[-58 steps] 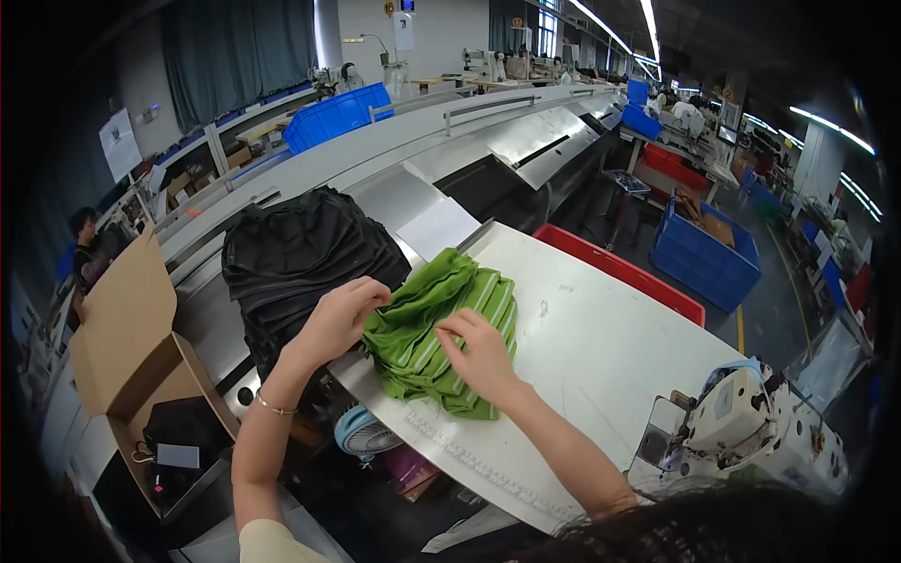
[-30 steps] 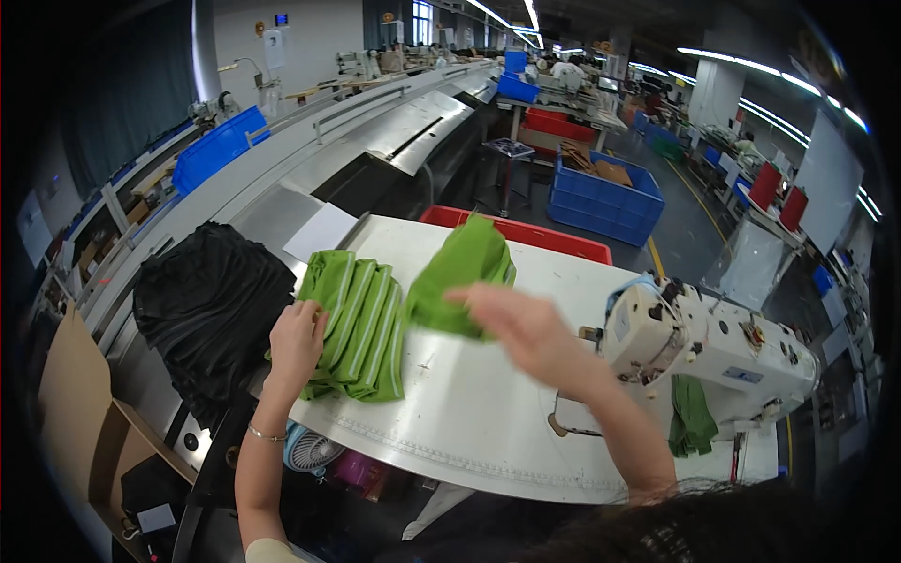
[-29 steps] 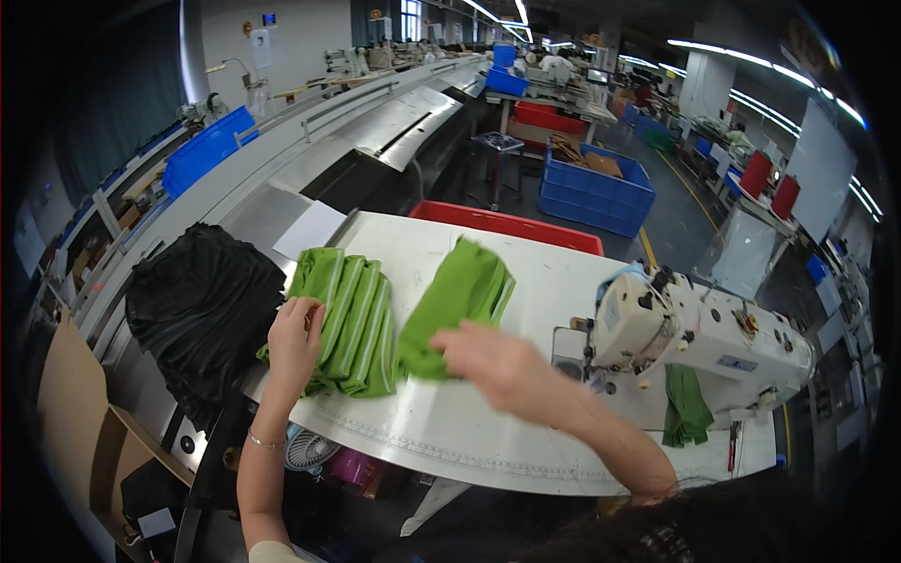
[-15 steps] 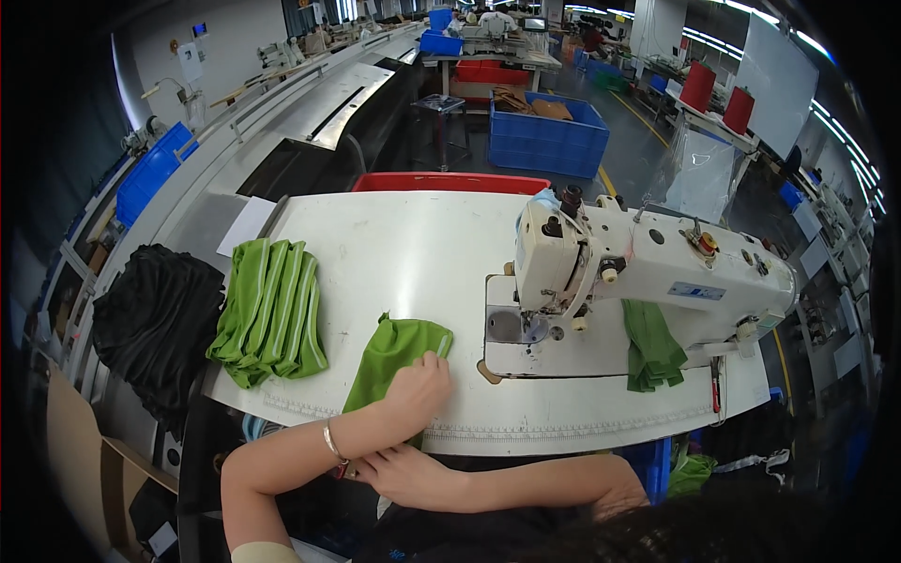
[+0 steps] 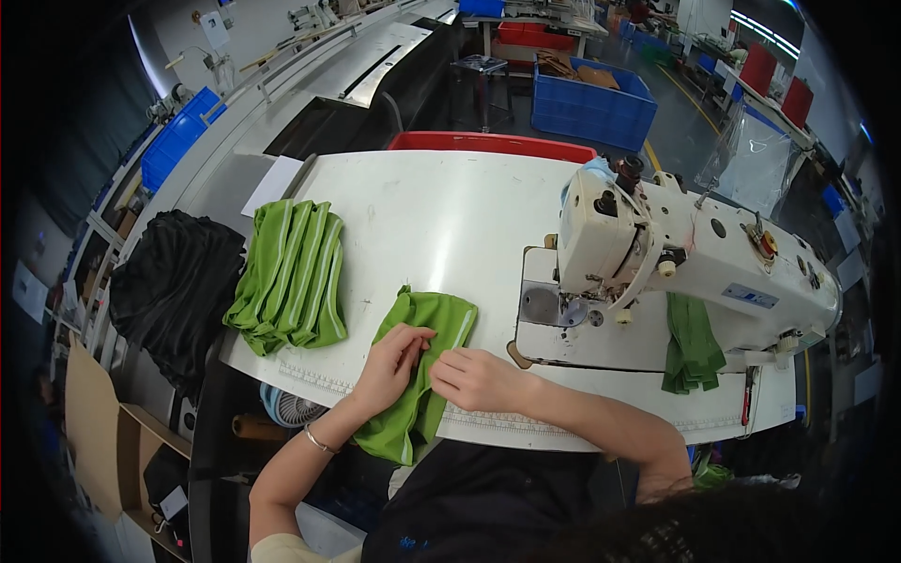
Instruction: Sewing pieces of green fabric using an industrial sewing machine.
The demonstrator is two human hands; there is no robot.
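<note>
we've got both hands on the green fabric piece [image 5: 419, 371] at the near edge of the white table [image 5: 422, 206], its lower end hanging off. its long axis runs from us up toward the sewing machine [image 5: 676, 253], which sits to the right. left hand [image 5: 392, 361] lies flat on it, fingers loosely together; right hand [image 5: 474, 378] pinches its right edge, the nearer one to the machine.

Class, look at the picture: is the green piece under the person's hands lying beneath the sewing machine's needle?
No: the green piece lies at the table's front edge, left of the sewing machine, under both hands.
</note>
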